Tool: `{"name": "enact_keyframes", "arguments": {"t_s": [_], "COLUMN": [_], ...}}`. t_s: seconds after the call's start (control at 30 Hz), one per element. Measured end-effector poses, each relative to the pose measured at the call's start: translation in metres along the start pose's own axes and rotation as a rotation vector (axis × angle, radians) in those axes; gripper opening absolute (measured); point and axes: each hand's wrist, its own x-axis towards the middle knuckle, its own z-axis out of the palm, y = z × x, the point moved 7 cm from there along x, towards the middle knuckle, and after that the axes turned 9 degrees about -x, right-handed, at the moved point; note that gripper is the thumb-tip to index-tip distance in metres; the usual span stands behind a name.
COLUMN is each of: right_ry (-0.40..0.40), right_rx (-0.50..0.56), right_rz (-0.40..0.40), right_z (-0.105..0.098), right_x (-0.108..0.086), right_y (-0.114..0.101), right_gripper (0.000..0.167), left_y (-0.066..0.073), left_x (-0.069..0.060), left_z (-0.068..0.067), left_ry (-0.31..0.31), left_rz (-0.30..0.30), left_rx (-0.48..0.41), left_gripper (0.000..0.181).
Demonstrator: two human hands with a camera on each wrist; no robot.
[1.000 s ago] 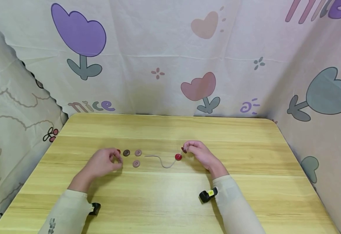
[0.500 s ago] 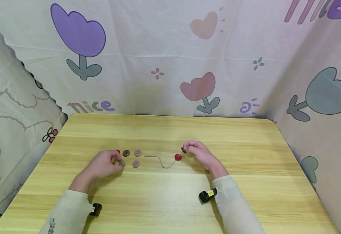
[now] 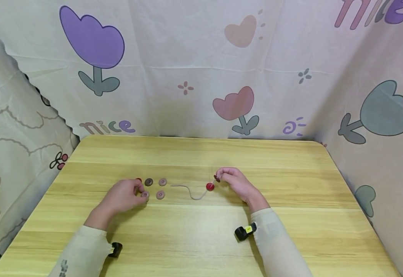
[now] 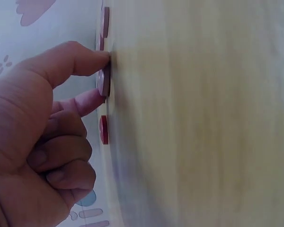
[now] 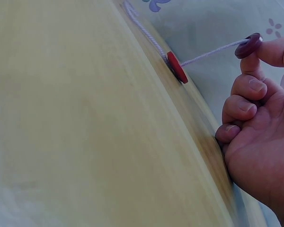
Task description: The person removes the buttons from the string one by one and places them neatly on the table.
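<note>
My left hand [image 3: 123,195] has thumb and index finger at the two edges of a dusty pink button [image 3: 145,194], which lies flat on the table. In the left wrist view this pink button [image 4: 104,82] sits between the two fingertips. Raised off the tabletop, my right hand [image 3: 235,181] pinches a dark red button [image 5: 249,46] at the end of a pale string [image 3: 195,198]. Strung lower down, a bright red button [image 3: 210,187] rests tilted on the table. The string's other end lies loose to the left.
Near the left hand are a dark brown button [image 3: 148,182], two more pink buttons, one of them the upper pink button [image 3: 162,181], and a red button [image 3: 139,179] partly behind the hand. A patterned cloth [image 3: 174,46] hangs behind the wooden table [image 3: 194,238].
My left hand has moved slightly right and toward the near side, bringing the pink button at its fingertips into view in the row. The right hand and string have stayed put.
</note>
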Motion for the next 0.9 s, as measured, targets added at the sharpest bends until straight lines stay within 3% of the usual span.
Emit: {"name": "enact_keyframes", "arguments": {"t_s": [0.17,0.4,0.63,0.9], "right_ry": [0.001,0.002,0.006,0.01], "right_rx": [-0.005,-0.001,0.002,0.01], "right_rz": [0.002,0.007,0.014,0.013], "right_z": [0.0,0.0,0.0,0.0], "right_x": [0.0,0.001,0.002,0.001], "right_y": [0.0,0.001,0.001,0.001], "right_gripper": [0.013,0.013,0.013,0.014], "left_y": [0.006,0.011,0.039,0.071], "left_x": [-0.001,0.0,0.016,0.032], "left_z": [-0.001,-0.002,-0.002,0.004], "left_ry": [0.018,0.027,0.035,0.003], "left_rz": [-0.003,-0.037,0.013,0.071], "left_rx": [0.066,0.058,0.03,0.0], "left_gripper": [0.015,0.018,0.033,0.024]}}
